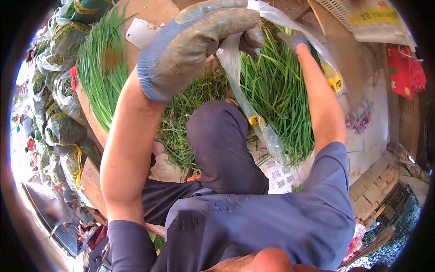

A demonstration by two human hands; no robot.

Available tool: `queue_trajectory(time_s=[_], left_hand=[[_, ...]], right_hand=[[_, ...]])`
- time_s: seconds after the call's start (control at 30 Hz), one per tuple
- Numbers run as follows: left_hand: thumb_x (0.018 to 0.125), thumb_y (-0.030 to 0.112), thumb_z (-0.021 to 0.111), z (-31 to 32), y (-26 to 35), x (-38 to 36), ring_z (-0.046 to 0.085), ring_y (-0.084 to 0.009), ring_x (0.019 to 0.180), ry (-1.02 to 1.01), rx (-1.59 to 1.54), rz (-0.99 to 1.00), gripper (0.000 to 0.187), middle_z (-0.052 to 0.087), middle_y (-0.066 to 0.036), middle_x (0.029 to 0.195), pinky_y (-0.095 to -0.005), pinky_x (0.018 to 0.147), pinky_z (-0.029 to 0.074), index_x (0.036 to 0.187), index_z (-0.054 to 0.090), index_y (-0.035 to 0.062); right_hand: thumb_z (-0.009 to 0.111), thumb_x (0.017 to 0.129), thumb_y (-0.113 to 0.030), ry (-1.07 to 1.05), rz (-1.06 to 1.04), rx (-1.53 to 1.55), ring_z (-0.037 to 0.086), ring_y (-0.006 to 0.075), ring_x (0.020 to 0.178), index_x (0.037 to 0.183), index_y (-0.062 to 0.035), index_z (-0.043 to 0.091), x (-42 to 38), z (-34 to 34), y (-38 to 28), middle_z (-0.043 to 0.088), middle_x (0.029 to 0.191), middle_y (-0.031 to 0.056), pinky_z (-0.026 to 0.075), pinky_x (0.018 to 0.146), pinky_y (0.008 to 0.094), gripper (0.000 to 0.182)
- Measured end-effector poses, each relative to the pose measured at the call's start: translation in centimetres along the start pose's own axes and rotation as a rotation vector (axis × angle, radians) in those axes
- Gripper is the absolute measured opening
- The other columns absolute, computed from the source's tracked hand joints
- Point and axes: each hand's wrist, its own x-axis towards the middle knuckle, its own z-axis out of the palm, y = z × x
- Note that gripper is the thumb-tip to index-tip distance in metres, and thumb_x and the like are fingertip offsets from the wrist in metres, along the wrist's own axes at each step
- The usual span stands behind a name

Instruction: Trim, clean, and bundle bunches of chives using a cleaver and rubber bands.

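My left hand (195,47), in a dirty grey-and-blue work glove, is raised close to the camera. Its fingers are closed on the edge of a clear plastic bag (232,61) with yellow printed labels. The bag is stretched around a big bundle of long green chives (276,86). My right hand (295,41), gloved too, lies at the far end of the bundle beside the bag's other edge. Its fingers look stretched out over the leaves, though they are small and partly hidden.
More chives (104,68) lie on a wooden board (149,9) at left, near a white plastic piece (141,34). Loose trimmings (181,131) spread around my knee (217,131). Filled bags (65,129) are stacked far left. A white basket (335,13) stands upper right.
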Motion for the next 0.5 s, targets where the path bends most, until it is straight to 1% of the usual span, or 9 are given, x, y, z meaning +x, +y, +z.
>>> queue_trajectory(time_s=[0.03,0.07,0.13,0.17,0.27,0.3,0.33,0.43,0.5], left_hand=[[0.094,0.003,0.057,0.2,0.0,0.4,0.06,-0.0221,0.112,-0.015,-0.064,0.0,0.038,0.061,-0.012,0.126,-0.0319,0.094,0.047,0.131,0.056,0.0009],[0.092,0.001,0.058,0.3,0.0,0.6,0.059,-0.022,0.112,-0.026,-0.126,-0.003,0.039,0.061,-0.012,0.127,-0.0314,0.093,0.047,0.131,0.056,0.0008],[0.092,0.001,0.059,0.4,0.4,0.6,0.06,-0.023,0.113,0.069,0.058,0.006,0.039,0.059,-0.012,0.128,-0.0324,0.094,0.047,0.13,0.057,0.0005],[0.091,0.0,0.06,0.4,0.5,0.7,0.06,-0.0234,0.113,0.116,0.15,0.011,0.039,0.059,-0.013,0.129,-0.0329,0.095,0.048,0.13,0.057,0.0003],[0.092,0.002,0.059,0.3,0.4,1.1,0.06,-0.0207,0.107,0.056,0.06,0.01,0.038,0.057,-0.013,0.133,-0.0318,0.088,0.048,0.13,0.058,0.0028],[0.092,0.002,0.058,0.4,0.4,1.3,0.061,-0.0198,0.105,0.034,0.029,0.011,0.037,0.056,-0.014,0.134,-0.0315,0.086,0.049,0.13,0.059,0.0036],[0.093,0.003,0.058,0.3,0.5,1.4,0.061,-0.0189,0.103,0.013,0.0,0.012,0.037,0.055,-0.014,0.135,-0.0311,0.084,0.049,0.129,0.059,0.0044],[0.096,0.006,0.054,-0.5,1.2,1.4,0.061,-0.0175,0.099,-0.062,0.237,0.118,0.034,0.056,-0.014,0.135,-0.0306,0.081,0.049,0.129,0.06,0.0064],[0.097,0.006,0.052,-0.6,1.9,1.4,0.062,-0.0181,0.1,-0.081,0.344,0.09,0.033,0.058,-0.014,0.133,-0.0318,0.083,0.05,0.129,0.06,0.0071]], right_hand=[[0.07,0.073,-0.064,0.075,-0.033,-0.084,0.056,0.0354,0.121,0.142,-0.003,0.046,0.0,0.1,-0.9,0.055,0.136,0.0215,0.043,0.102,0.0428,0.095],[0.068,0.073,-0.065,0.061,-0.043,-0.094,0.053,0.0365,0.124,0.143,-0.0046,0.044,0.0,0.8,-1.6,0.053,0.139,0.022,0.042,0.103,0.0432,0.096],[0.064,0.074,-0.068,0.034,-0.07,-0.114,0.047,0.0386,0.13,0.146,-0.0077,0.041,0.4,2.4,-3.5,0.047,0.144,0.0229,0.041,0.106,0.0439,0.096],[0.064,0.075,-0.067,-0.014,-0.049,-0.169,0.047,0.0377,0.131,0.147,-0.0098,0.039,0.6,3.3,-4.7,0.045,0.145,0.0211,0.04,0.106,0.0438,0.096],[0.062,0.077,-0.065,-0.147,0.01,-0.335,0.045,0.035,0.134,0.152,-0.0161,0.033,1.9,5.5,-7.6,0.04,0.151,0.0159,0.039,0.109,0.0434,0.094],[0.062,0.078,-0.064,-0.183,0.015,-0.37,0.045,0.0343,0.133,0.151,-0.0154,0.034,2.6,5.6,-8.1,0.042,0.149,0.0158,0.04,0.108,0.0431,0.092],[0.062,0.079,-0.062,-0.204,-0.008,-0.349,0.046,0.0336,0.132,0.15,-0.0147,0.035,3.1,5.4,-8.1,0.043,0.148,0.0156,0.04,0.108,0.0427,0.089],[0.061,0.082,-0.058,-0.188,-0.19,-0.137,0.049,0.0315,0.128,0.147,-0.0125,0.038,2.8,3.1,-8.0,0.046,0.144,0.0152,0.042,0.106,0.0416,0.083],[0.061,0.083,-0.055,-0.132,-0.31,0.014,0.051,0.0301,0.126,0.146,-0.0111,0.041,1.1,1.3,-7.0,0.049,0.142,0.015,0.043,0.105,0.0409,0.079]])
